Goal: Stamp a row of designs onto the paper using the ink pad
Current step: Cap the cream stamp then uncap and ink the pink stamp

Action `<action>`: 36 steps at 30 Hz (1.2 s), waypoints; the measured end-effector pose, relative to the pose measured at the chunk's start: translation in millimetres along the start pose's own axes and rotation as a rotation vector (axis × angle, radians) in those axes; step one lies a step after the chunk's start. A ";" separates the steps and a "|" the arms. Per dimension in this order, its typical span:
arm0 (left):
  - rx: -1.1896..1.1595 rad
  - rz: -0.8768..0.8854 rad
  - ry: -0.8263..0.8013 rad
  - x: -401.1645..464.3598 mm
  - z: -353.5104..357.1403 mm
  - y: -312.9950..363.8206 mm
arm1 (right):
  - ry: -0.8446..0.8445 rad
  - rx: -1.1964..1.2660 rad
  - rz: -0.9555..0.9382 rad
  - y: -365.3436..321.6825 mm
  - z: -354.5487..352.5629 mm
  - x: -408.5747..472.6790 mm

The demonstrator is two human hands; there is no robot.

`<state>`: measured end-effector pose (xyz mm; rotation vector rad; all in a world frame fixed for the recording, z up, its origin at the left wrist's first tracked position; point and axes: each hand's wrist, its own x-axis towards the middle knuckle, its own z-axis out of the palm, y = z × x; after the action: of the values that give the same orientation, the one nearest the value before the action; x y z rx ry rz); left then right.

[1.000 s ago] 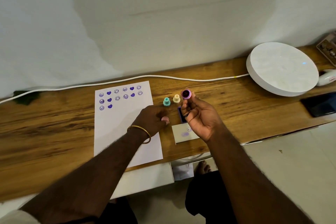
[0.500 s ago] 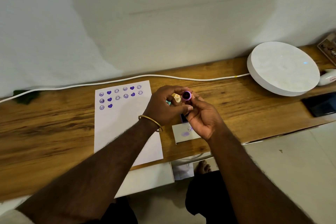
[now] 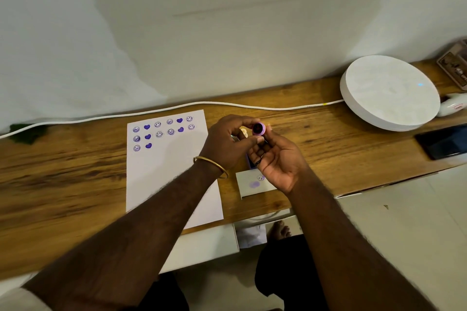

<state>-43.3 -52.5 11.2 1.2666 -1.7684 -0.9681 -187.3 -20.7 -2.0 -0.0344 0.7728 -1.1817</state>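
Observation:
A white paper sheet (image 3: 164,174) lies on the wooden desk (image 3: 63,184), with rows of purple smileys and hearts stamped near its top. My right hand (image 3: 278,159) holds a small pink stamp (image 3: 258,129) with its inked face turned up toward me. My left hand (image 3: 227,144) pinches the same stamp from the left, thumb and forefinger on its rim. A cream stamp (image 3: 243,132) peeks out between the hands. The ink pad (image 3: 249,163) is mostly hidden under my hands. A white test card (image 3: 252,184) with purple marks lies in front of it.
A white cable (image 3: 151,111) runs along the back of the desk to a round white device (image 3: 389,93) at the right. A dark phone (image 3: 444,141) lies near the right edge. A green scrap (image 3: 25,134) sits at far left.
My left hand rose from the paper's right edge to the pink stamp and now grips it together with my right hand. The teal stamp is now hidden behind it.

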 end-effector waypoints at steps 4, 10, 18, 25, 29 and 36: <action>-0.007 -0.008 -0.012 0.8 -0.1 -0.3 | -0.036 -0.012 0.010 -0.7 -2.9 -0.5; -0.038 -0.116 -0.068 -1.8 2.8 -7.8 | 0.071 -0.209 -0.107 -9.5 -8.4 0.8; 0.356 -0.222 -0.374 -14.0 18.5 -41.3 | 0.436 -1.522 -0.527 3.8 -32.8 16.0; 0.476 -0.155 -0.364 -8.9 29.3 -41.1 | 0.468 -1.718 -0.567 7.8 -34.2 22.4; 0.500 -0.148 -0.353 -6.9 31.0 -41.4 | 0.446 -1.759 -0.552 10.8 -33.3 22.7; 0.543 -0.157 -0.371 -3.9 31.5 -42.2 | 0.431 -1.782 -0.592 12.3 -34.5 23.6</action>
<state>-53.3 -53.4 -40.6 1.6590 -2.3573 -0.8778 -192.8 -23.0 -45.2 -1.5944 2.0764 -0.6500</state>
